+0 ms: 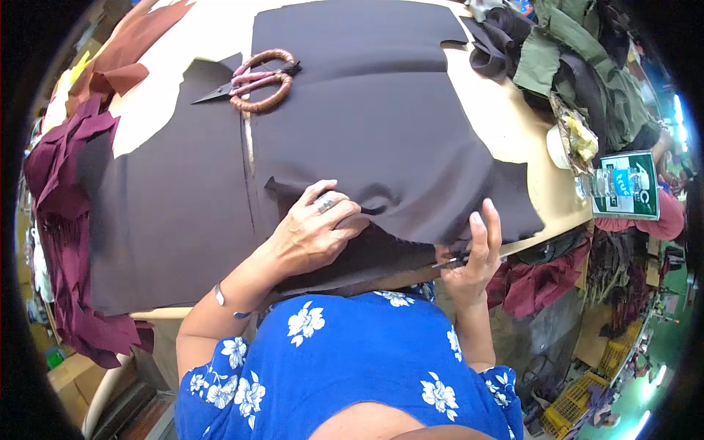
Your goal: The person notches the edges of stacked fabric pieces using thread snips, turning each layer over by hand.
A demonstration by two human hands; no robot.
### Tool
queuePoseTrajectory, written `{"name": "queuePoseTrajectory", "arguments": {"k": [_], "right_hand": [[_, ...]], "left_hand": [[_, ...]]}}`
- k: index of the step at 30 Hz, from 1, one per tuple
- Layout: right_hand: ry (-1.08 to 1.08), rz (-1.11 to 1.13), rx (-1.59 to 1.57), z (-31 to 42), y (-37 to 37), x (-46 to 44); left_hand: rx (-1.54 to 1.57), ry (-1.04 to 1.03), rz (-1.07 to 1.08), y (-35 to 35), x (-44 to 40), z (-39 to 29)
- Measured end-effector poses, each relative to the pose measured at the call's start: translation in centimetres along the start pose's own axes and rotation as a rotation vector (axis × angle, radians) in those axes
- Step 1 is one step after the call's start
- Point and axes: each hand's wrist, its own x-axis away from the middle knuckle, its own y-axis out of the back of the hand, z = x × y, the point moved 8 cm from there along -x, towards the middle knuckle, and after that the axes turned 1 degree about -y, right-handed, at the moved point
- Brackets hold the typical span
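A large sheet of dark brown-grey fabric (359,125) lies over the table in front of me. My left hand (319,229), with a ring and a bracelet, is closed on the near part of this fabric, which bunches and lifts at the fingers. At the near right edge of the cloth is my right hand (473,253), two fingers raised. A small dark metal tool (456,260) sits in its grip; its exact kind is partly hidden. Scissors (262,82) with wrapped handles rest on the fabric farther up, blades pointing left.
Maroon cloth (66,176) hangs over the table's left edge; rust-coloured cloth (139,55) lies behind it. Dark and green scraps (572,66) are heaped at the back right. A plastic bottle (612,183) and a food wrapper (579,139) are at the right edge. Yellow crates (576,403) stand below.
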Motion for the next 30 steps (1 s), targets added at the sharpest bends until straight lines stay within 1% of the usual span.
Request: {"name": "queuePoseTrajectory", "arguments": {"k": [2,5,6,10,13,14,17,18,19,21,24,25,27,28,29,30], "right_hand": [[0.038,0.007,0.088,0.5,-0.2,-1.4],[0.077,0.162,0.159,1.1,-0.8,-1.7],[0.044,0.175,0.151,1.1,-0.8,-1.6],[0.04,0.277,0.209,1.1,-0.8,-0.4],[-0.001,0.186,0.256,0.6,-0.2,-1.3],[-0.024,0.16,0.223,0.2,0.0,-1.3],[-0.079,0.151,0.189,-1.0,0.2,-2.0],[-0.117,0.192,0.152,-1.8,0.1,-1.7],[-0.2,0.195,0.069,-2.4,0.3,-1.8],[-0.222,0.154,-0.055,-2.8,0.8,-2.3],[-0.372,0.281,-0.356,-3.8,0.7,-1.9],[-0.423,0.332,-0.461,-4.1,0.5,-1.6],[-0.484,0.298,-0.554,-4.1,1.3,-1.4],[-0.494,0.275,-0.591,-4.3,1.8,-1.1],[-0.503,0.252,-0.63,-4.5,2.3,-0.8],[-0.53,0.181,-0.618,-5.0,3.1,-0.3]], "left_hand": [[-0.008,0.001,-0.009,0.0,-0.2,0.0],[0.013,-0.001,-0.016,-0.2,0.3,0.1],[0.015,0.006,-0.002,-0.2,0.3,0.1],[0.018,0.004,0.027,-0.2,0.4,0.0],[0.005,-0.007,-0.006,0.2,0.5,0.1],[-0.005,-0.007,-0.024,0.5,0.6,0.2],[-0.055,0.106,-0.118,2.9,-0.3,1.0],[-0.053,0.177,-0.156,3.2,0.0,1.8],[-0.026,0.307,-0.137,3.6,0.1,2.6],[0.091,0.423,0.005,3.0,1.0,3.8],[0.225,0.43,0.126,2.6,1.0,3.0],[0.253,0.401,0.165,2.5,0.9,2.6],[0.312,0.339,0.236,2.2,0.6,1.8],[0.37,0.349,0.199,2.3,0.5,1.6],[0.431,0.355,0.229,2.1,0.5,1.3],[0.491,0.362,0.26,2.1,0.4,0.9]]}}
